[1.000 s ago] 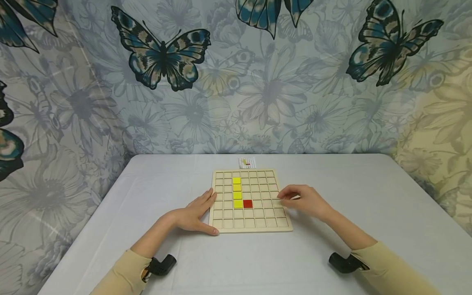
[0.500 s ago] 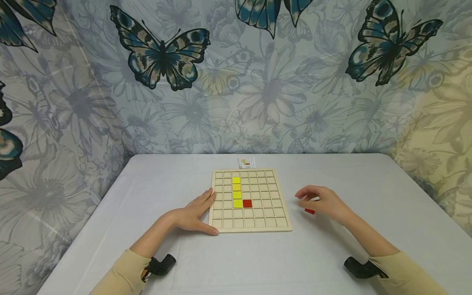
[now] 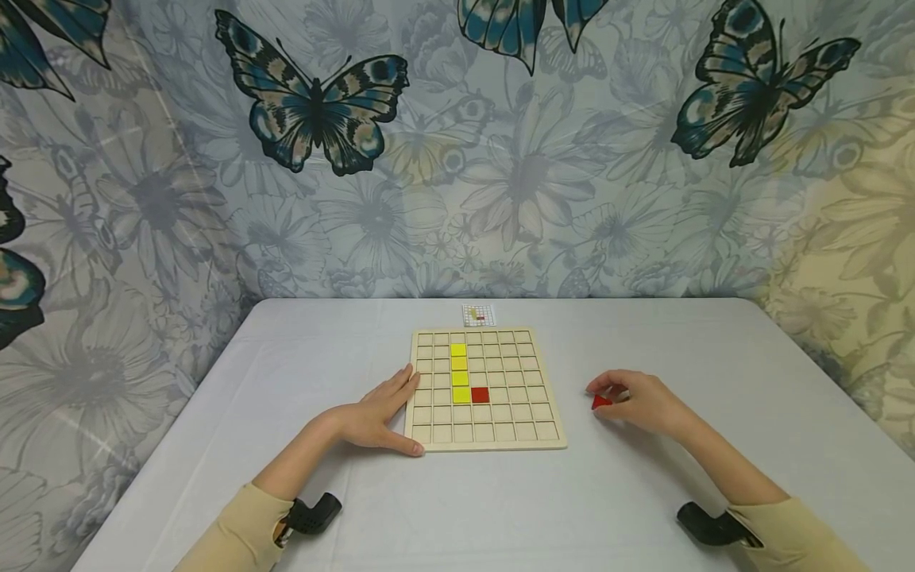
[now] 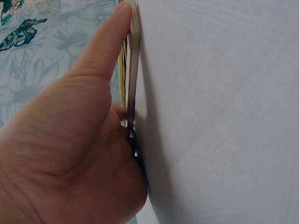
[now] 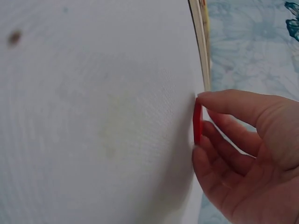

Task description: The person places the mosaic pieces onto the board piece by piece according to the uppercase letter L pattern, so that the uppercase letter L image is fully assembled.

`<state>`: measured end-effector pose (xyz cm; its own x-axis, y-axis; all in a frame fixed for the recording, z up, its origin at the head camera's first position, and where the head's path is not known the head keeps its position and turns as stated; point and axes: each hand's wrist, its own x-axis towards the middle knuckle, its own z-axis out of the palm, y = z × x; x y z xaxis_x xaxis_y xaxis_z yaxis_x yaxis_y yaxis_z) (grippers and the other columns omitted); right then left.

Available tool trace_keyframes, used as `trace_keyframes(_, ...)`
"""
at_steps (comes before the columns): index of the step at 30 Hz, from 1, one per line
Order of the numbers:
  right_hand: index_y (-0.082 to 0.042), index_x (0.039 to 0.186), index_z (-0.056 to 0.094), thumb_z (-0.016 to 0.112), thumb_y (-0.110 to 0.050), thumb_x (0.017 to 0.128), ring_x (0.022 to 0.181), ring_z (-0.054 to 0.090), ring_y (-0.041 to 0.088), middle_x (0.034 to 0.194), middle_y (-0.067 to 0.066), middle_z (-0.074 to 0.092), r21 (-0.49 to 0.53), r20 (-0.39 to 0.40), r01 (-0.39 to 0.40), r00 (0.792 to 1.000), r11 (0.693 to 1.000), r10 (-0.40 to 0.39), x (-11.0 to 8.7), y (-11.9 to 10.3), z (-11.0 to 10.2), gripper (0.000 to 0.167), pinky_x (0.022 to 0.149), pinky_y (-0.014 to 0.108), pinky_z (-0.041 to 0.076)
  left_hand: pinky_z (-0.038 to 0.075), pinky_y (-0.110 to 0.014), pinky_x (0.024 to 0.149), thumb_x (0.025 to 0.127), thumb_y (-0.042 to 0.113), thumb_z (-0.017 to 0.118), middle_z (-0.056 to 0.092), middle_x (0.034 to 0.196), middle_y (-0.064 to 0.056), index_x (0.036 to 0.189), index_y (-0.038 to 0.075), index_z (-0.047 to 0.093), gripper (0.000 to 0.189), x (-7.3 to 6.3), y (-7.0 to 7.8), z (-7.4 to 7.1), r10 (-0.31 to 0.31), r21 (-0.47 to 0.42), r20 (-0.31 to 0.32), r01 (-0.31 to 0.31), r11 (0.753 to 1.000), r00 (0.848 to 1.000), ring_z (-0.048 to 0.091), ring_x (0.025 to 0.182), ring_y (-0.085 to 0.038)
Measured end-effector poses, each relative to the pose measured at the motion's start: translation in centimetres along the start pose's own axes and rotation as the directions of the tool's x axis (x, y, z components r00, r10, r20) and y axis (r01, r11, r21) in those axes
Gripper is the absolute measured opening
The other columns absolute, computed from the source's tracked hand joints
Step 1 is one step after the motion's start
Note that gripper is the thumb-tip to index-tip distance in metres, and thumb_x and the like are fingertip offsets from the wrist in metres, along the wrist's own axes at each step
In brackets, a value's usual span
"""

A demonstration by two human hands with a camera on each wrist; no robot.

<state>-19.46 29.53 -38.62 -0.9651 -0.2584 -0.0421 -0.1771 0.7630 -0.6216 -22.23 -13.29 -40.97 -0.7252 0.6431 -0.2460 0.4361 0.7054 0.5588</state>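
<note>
A light wooden grid board (image 3: 503,433) lies flat on the table. One column on it has several yellow square tiles (image 3: 460,379), and a red square tile (image 3: 480,395) sits to the right of the lowest one. My left hand (image 3: 372,415) rests along the board's left edge, fingers straight, thumb at the near corner. Off the board's right side, my right hand (image 3: 638,401) pinches another red tile (image 3: 600,402) close to the tablecloth. The right wrist view shows that red tile (image 5: 198,121) edge-on, gripped between thumb and fingers.
Behind the board lies a small printed card (image 3: 479,315) with a grid pattern in yellow and red. A white cloth (image 3: 322,342) covers the table. Butterfly-patterned fabric (image 3: 529,183) hangs beyond the table's far edge.
My right hand has moved right, away from the board's edge, and has come down onto a red tile on the table, which it now pinches. The left hand stays in place.
</note>
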Motion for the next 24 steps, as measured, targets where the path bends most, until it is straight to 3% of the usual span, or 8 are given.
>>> trace_keyframes(7, -0.009, 0.105, 0.07, 0.076, -0.01, 0.082, 0.091, 0.061, 0.022, 0.097, 0.001, 0.066, 0.008, 0.004, 0.008, 1.0, 1.0, -0.008, 0.35, -0.12, 0.44, 0.024, 0.073, 0.031, 0.053, 0.006, -0.051, 0.117, 0.081, 0.054, 0.073, -0.01, 0.162, -0.015, 0.156, 0.003, 0.002, 0.116, -0.07, 0.22, -0.06, -0.006, -0.007, 0.005, 0.006, 1.0, 1.0, -0.006, 0.148, -0.03)
trace_keyframes(16, -0.008, 0.107, 0.069, 0.076, -0.008, 0.083, 0.094, 0.061, 0.023, 0.101, 0.004, 0.065, 0.052, 0.02, -0.009, 1.0, 0.999, 0.008, 0.43, -0.25, 0.6, 0.025, 0.073, 0.029, 0.054, 0.006, -0.051, 0.117, 0.081, 0.054, 0.073, -0.009, 0.162, -0.017, 0.156, 0.002, 0.002, 0.116, -0.15, 0.39, -0.17, 0.0, -0.006, 0.003, 0.0, 1.0, 1.0, -0.006, 0.148, -0.031)
trace_keyframes(24, -0.008, 0.107, 0.069, 0.076, -0.009, 0.082, 0.09, 0.059, 0.022, 0.095, 0.004, 0.062, 0.05, 0.025, -0.009, 1.0, 0.999, 0.008, 0.44, -0.18, 0.41, 0.025, 0.07, 0.028, 0.053, 0.006, -0.051, 0.117, 0.082, 0.054, 0.073, -0.009, 0.162, -0.017, 0.156, 0.002, 0.002, 0.115, -0.11, 0.31, -0.18, 0.002, 0.002, -0.001, -0.002, 1.0, 1.0, -0.006, 0.148, -0.031)
